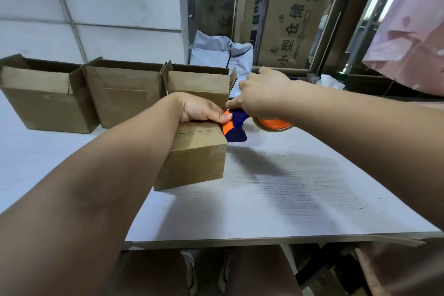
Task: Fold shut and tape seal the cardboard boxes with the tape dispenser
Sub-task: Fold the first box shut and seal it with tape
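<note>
The small closed box (199, 154) sits mid-bench (288, 187), well in from the near edge. The left hand (199, 108) lies on its top, with the fingers curled over the far edge and clamped there. The right hand (262, 94) grips the tape dispenser (234, 125), whose nose touches the box's top right edge. Three open boxes (125, 94) line the far edge towards the left corner.

The box looks light and thin-walled. It would likely skid on the smooth bench and dent if leaned on, so pin it flat near the edge. The dispenser is rigid plastic and is best held by its handle.
</note>
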Motion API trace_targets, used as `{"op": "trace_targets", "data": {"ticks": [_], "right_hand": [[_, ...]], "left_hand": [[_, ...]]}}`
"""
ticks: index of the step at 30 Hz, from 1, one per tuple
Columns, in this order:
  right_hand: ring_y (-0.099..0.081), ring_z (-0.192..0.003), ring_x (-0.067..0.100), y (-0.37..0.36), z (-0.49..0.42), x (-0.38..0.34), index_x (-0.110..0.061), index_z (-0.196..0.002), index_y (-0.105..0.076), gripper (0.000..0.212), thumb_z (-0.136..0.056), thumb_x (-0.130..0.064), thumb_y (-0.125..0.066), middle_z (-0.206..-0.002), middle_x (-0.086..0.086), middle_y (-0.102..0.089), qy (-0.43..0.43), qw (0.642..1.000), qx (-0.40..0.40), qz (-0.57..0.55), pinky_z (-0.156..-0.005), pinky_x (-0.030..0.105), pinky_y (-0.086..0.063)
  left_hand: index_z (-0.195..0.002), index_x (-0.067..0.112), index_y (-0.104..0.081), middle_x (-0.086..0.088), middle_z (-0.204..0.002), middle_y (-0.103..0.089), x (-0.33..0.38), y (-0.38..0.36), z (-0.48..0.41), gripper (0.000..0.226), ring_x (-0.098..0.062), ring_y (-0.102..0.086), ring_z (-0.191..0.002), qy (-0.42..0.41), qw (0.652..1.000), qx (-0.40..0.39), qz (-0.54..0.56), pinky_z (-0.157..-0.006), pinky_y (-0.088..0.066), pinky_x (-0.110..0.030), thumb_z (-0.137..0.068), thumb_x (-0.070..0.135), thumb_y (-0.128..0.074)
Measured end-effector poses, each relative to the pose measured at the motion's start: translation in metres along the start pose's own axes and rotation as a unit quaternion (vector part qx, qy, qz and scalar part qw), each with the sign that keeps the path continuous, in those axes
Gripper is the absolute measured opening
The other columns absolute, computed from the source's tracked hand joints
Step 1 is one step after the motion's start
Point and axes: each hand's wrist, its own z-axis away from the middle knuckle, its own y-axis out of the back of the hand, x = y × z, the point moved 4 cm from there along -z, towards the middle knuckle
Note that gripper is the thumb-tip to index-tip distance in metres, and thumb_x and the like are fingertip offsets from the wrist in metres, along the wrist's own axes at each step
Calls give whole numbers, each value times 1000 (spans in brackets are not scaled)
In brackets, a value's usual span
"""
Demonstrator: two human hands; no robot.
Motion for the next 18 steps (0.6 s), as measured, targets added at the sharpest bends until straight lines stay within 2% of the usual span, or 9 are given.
{"op": "trace_targets", "data": {"ticks": [2, 4, 6, 8, 11, 13, 16, 18], "right_hand": [[-49, -113, 30, 0, 0, 0, -36, -145, -29, 47, -101, -23, -40, -122, 10, -52, 9, 1000, 3, 9, -76, 35, -32], [-49, -113, 30, -2, -1, -1, -37, -145, -27, 46, -102, -24, -37, -122, 10, -52, 21, 1000, 7, 15, -76, 35, -32], [-49, -112, 30, -4, -3, 1, -37, -145, -26, 46, -103, -23, -35, -121, 11, -52, 27, 999, 9, 13, -76, 35, -33], [-48, -112, 30, -5, -3, 2, -37, -145, -25, 46, -102, -23, -36, -122, 11, -51, 25, 1000, 13, 11, -77, 36, -34], [-45, -117, 31, -8, -2, -9, -37, -146, -24, 48, -101, -26, -36, -127, 13, -47, 37, 998, 11, 51, -84, 37, -36], [-45, -117, 33, -14, -1, -9, -37, -146, -23, 47, -102, -27, -33, -127, 14, -46, 34, 997, 7, 64, -85, 38, -36], [-48, -111, 32, -17, -1, 11, -40, -145, -24, 46, -102, -26, -32, -119, 11, -51, 8, 1000, 18, 3, -78, 38, -35], [-47, -112, 32, -21, -2, 12, -41, -144, -23, 46, -102, -26, -30, -117, 10, -50, 10, 999, 31, -3, -77, 37, -33]], "left_hand": [[-99, 10, -64, 0, -88, -72, 0, -2, 0, 74, -12, -67, -81, -4, 1000, 8, 5, -79, -52, -26, -53, 66, -77], [-99, 9, -64, -1, -87, -71, -1, -2, 0, 53, -14, -65, -81, 3, 1000, 30, 1, -82, -51, -27, -72, 54, -63], [-97, 9, -63, 1, -84, -70, 0, -2, 2, 43, -12, -65, -79, 14, 999, 39, -1, -80, -52, -25, -75, 45, -53], [-96, 10, -63, 2, -81, -70, 2, -3, 3, 39, -10, -65, -76, 25, 999, 47, -6, -76, -52, -23, -78, 44, -51], [-94, 13, -63, 5, -76, -71, 3, -8, -1, 24, -8, -65, -75, 38, 997, 53, -41, -74, -49, -22, -94, 32, -48], [-91, 12, -64, 5, -76, -72, 5, -11, -3, 26, -5, -66, -72, 33, 998, 46, -33, -72, -49, -21, -98, 28, -44], [-104, 11, -62, -1, -91, -70, 5, -11, -4, 32, -8, -67, -76, 21, 999, 42, 10, -74, -54, -20, -98, 34, -40], [-100, 12, -62, 1, -86, -72, 4, -11, -4, 28, -7, -67, -75, 20, 999, 29, 5, -73, -54, -20, -97, 31, -42]]}}
